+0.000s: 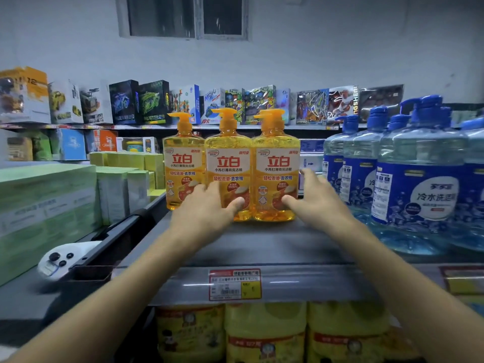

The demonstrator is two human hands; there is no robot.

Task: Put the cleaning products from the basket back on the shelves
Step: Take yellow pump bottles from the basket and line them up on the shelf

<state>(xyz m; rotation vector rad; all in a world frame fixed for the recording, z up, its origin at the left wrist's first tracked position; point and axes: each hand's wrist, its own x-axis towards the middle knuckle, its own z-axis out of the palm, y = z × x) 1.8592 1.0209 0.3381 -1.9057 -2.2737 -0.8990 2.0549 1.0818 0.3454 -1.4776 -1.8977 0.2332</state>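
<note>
Three orange dish-soap bottles with pump tops stand side by side on the grey shelf point(262, 247). My left hand point(207, 210) wraps the middle bottle point(227, 163), with the thumb on its front label and the fingers slipped between it and the left bottle point(182, 163). My right hand point(314, 197) grips the right bottle point(276, 163), thumb on the front and fingers around its right side. Both held bottles are upright with their bases on the shelf. The basket is out of view.
Large clear bottles with blue caps point(416, 184) crowd the shelf's right side. Green boxes point(47, 205) fill the left, with a white device point(60, 260) on a dark rail. Yellow jugs point(264, 334) sit on the shelf below. Toy boxes point(152, 103) line the back.
</note>
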